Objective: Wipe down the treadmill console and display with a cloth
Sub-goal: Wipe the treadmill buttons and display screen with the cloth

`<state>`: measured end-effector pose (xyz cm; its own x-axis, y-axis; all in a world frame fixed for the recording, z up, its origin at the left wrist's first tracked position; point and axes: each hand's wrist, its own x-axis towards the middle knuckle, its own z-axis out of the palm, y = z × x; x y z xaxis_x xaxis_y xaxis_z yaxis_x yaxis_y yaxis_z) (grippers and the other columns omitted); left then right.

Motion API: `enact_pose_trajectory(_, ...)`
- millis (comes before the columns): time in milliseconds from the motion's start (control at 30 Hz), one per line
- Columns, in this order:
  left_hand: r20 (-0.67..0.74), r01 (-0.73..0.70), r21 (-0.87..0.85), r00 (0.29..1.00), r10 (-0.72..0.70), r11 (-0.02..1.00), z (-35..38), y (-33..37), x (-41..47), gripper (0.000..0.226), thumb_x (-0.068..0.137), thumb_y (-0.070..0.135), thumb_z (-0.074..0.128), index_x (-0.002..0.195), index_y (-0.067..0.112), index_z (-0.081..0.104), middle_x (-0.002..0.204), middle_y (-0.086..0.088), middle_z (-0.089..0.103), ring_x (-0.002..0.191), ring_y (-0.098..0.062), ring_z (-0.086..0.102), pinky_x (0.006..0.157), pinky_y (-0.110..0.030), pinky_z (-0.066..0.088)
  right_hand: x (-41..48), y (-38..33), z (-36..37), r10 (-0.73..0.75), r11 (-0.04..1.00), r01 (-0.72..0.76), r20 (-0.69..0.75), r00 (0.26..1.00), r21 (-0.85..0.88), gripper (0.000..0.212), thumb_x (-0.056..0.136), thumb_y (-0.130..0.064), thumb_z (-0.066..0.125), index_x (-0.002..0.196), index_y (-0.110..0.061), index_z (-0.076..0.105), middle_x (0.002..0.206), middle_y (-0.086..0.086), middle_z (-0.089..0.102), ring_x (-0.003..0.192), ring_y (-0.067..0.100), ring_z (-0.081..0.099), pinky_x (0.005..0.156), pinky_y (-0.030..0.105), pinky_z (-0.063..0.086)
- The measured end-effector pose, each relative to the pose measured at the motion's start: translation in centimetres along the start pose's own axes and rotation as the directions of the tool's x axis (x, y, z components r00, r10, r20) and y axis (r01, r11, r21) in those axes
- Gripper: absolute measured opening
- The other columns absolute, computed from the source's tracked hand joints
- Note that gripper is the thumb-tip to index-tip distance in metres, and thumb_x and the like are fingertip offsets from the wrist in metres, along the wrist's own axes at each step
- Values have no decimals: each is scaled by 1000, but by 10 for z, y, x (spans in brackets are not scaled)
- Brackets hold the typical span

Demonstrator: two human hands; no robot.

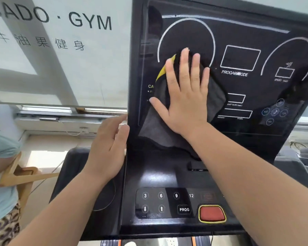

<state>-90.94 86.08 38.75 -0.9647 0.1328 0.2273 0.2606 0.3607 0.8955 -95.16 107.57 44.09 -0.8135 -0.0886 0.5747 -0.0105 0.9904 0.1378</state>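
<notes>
— What's closest to you on the machine?

— The lower console (167, 176), glossy black. A button panel (160, 203) carries 3, 6, 9, 12, two arrows and PROG, and just right of it sits a red stop button (212, 214) with a yellow rim.

— And your hands?

— My left hand (108, 150) grips the left edge of the upright display (238, 96), fingers curled round the rim, holding nothing else. My right hand (187, 93) is spread wide and flat, pressing the cloth (155, 132) against the display's left half.

— Describe the cloth.

— Dark grey with a yellow edge showing by my index finger. It covers the bottom of the left white dial ring (185, 34) and hangs down toward the lower console.

— What else is on the display?

— White outlined boxes, one marked PROGAM MODE, a second ring at the right, faint round icons. The surface shines with reflections.

— And the room beyond?

— To my left a person in a pale teal top (2, 157) stands beside a wooden frame (20, 176). Farther back, a window blind (60, 50) printed with GYM and Chinese characters, and a sill below it.
</notes>
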Motion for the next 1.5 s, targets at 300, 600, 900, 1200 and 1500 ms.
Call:
enact_pose_trajectory(300,-9,-110,19,994,110,994,6,8,14,62,97,51,31,148,21,48,141,11,52,121,17,43,99,-1,26,-91,4,30,-319,946,323,162,934,-1,82,97,-66,45,163,-30,12,171,0,-4,158,27,-3,127,49,-6)
enact_pose_trajectory(600,-41,-84,-87,996,81,993,5,5,14,61,97,56,28,146,27,51,139,33,47,134,-15,51,109,-55,42,8,42,-4,62,998,-61,-60,996,25,96,93,-78,39,164,-18,16,170,20,6,157,44,1,124,61,0)
enact_pose_trajectory(900,-23,10,-214,1000,-15,977,0,7,16,67,94,72,25,139,33,57,136,17,60,125,-13,58,106,-51,47,7,-1,4,-394,916,395,21,919,-70,84,94,-66,46,163,-26,19,172,7,11,158,35,8,127,57,1)
enact_pose_trajectory(1200,10,-135,32,991,134,990,-12,10,29,51,95,54,38,132,28,64,124,23,63,119,10,53,100,-11,38,-29,44,18,-568,803,575,91,818,-157,78,96,-53,46,163,-33,11,171,-1,4,159,28,5,125,59,-6)
enact_pose_trajectory(1500,27,-107,-71,994,109,992,-11,31,45,61,95,57,26,148,36,47,142,24,52,134,6,43,112,-30,39,84,41,-37,-85,990,72,-100,991,-125,107,83,-84,45,164,-22,13,171,18,8,156,46,4,121,71,0)
